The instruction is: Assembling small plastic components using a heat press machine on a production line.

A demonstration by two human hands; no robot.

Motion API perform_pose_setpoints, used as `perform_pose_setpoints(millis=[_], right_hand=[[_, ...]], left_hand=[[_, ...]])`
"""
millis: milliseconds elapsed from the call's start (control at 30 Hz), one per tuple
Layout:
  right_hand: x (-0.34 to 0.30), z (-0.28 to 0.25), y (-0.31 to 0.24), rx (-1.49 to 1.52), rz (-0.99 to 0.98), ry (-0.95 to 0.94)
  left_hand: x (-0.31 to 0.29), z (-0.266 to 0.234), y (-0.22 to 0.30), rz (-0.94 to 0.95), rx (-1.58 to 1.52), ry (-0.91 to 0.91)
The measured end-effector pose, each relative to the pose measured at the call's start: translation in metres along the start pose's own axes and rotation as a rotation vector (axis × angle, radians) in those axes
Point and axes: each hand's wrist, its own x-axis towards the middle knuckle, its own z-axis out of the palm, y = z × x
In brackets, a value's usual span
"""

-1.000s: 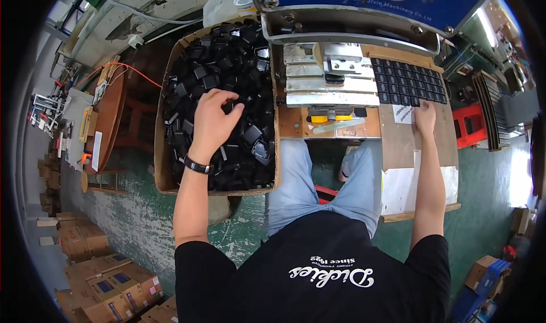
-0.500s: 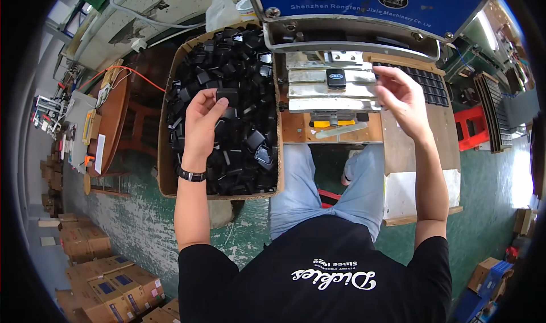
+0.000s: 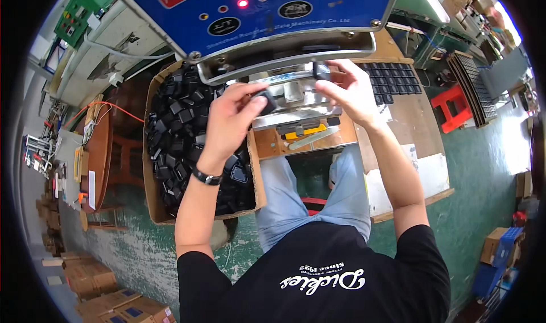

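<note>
My left hand [image 3: 230, 115] pinches a black plastic cap [image 3: 265, 102] at the left side of the metal fixture [image 3: 273, 120]. On the right, my right hand [image 3: 354, 92] grips another black plastic cap [image 3: 322, 71] between thumb and fingers, lifted off the fixture. Between the two hands, the small pale seat [image 3: 293, 92] of the fixture shows bare. Left of my left hand stands a cardboard box [image 3: 260, 181] heaped with loose black caps [image 3: 176, 124].
Above the fixture hangs a blue machine panel [image 3: 256, 16] with a lit red lamp and a metal guard [image 3: 284, 61]. Rows of black caps [image 3: 392, 79] lie on the board at right. A yellow-handled tool [image 3: 304, 132] lies below the fixture. A red stool [image 3: 452, 110] stands farther right.
My left hand has carried its cap rightward from above the box to the fixture. My right hand has taken the cap off the fixture's seat. The whole view has shifted.
</note>
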Motion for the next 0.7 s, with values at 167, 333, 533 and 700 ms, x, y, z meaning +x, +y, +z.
perform_pose_setpoints(millis=[167,333,533,700], right_hand=[[-0.036,-0.046,0.021,0.114,0.16,0.374],[-0.088,-0.14,0.076,-0.079,0.278,0.542],[-0.124,-0.25,0.147,-0.613,0.459,0.709],[-0.111,-0.261,0.171,-1.034,0.568,0.656]], left_hand=[[0.04,0.048,0.007,0.029,0.137,-0.066],[0.045,0.05,0.006,-0.143,0.417,-0.07],[-0.009,0.033,-0.001,0.247,0.52,0.097],[-0.046,-0.047,-0.038,-0.034,0.817,0.156]])
